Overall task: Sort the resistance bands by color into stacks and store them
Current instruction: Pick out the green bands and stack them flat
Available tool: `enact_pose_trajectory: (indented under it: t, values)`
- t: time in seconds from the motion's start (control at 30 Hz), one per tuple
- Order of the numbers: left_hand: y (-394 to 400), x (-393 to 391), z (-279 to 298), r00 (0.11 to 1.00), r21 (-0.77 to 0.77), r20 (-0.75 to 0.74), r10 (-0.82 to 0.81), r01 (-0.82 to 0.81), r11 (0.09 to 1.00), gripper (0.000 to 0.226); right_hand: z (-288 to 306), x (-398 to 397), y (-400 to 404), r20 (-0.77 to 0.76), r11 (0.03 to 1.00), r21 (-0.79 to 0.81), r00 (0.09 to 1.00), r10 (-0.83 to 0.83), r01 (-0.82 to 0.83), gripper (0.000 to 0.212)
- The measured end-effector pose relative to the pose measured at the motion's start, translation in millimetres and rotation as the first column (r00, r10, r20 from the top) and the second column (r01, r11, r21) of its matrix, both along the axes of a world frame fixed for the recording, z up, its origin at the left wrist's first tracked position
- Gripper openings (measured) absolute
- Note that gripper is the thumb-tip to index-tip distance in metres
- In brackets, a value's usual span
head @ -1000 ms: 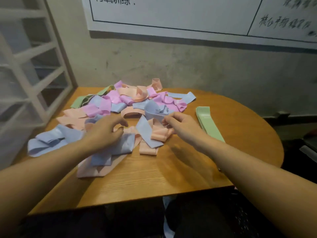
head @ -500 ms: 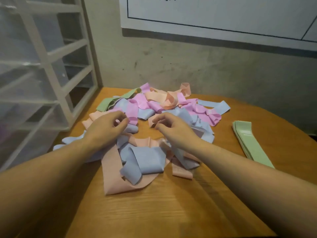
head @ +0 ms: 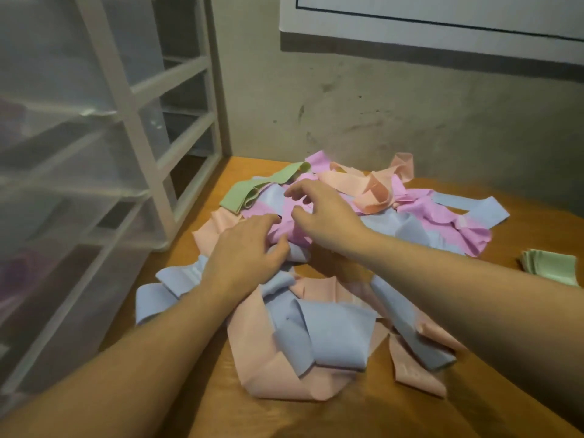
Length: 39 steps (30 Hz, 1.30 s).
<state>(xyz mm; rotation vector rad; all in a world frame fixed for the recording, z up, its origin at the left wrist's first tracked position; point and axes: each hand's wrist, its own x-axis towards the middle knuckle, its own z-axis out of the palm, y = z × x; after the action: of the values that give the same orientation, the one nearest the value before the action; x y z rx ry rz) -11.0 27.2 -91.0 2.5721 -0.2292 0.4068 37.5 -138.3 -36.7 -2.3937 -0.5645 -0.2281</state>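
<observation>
Resistance bands: flat fabric loops, tangled | left hand pressing pink band | right hand fingers loosely curled, empty

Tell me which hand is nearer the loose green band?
The right hand: its fingers reach just right of the green band. The left hand sits lower, on the pink bands.

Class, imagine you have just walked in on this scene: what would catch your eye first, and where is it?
First, the tangled heap of bands in pink, blue, peach and green, spread across the wooden table. Next, the left hand and right hand reaching into its middle over pink bands. Last, a neat green stack lying apart at the right edge.
</observation>
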Motion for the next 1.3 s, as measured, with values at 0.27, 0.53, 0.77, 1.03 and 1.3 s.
enact_pose_trajectory:
  t: [0.27, 0.53, 0.77, 1.03, 1.3]
  values:
    - [3.2, 13.3, -9.6, 0.999, 0.049, 0.042, -0.018, 0.016, 0.999, 0.039, -3.3, 65.0, 42.0, 0.073, 0.977, -0.214, 0.997, 0.031, -0.015, 0.046]
    - [4.6, 11.9, -6.4, 0.999, 0.026, 0.020, -0.035, 0.035, 0.999, 0.043, -11.2, 87.1, 60.8, 0.021, 0.941, -0.337, 1.000, 0.011, -0.004, 0.032]
    - [4.0, 12.4, -6.4, 0.999, 0.024, 0.042, -0.032, 0.031, 0.999, 0.034, -8.9, 74.9, 40.6, 0.095, 0.936, -0.351, 0.994, 0.047, -0.011, 0.008]
    - [2.4, 7.7, -2.3, 0.997, 0.007, 0.068, -0.024, 0.023, 1.000, 0.026, 0.6, 52.1, 9.5, 0.259, 0.830, -0.543, 0.916, 0.308, -0.126, 0.024]
    - [4.2, 3.3, 0.6, 0.990, -0.101, 0.135, -0.028, 0.041, 0.994, 0.029, 8.6, 27.0, -13.3, 0.108, 0.801, -0.509, 0.899, 0.424, -0.316, 0.036]
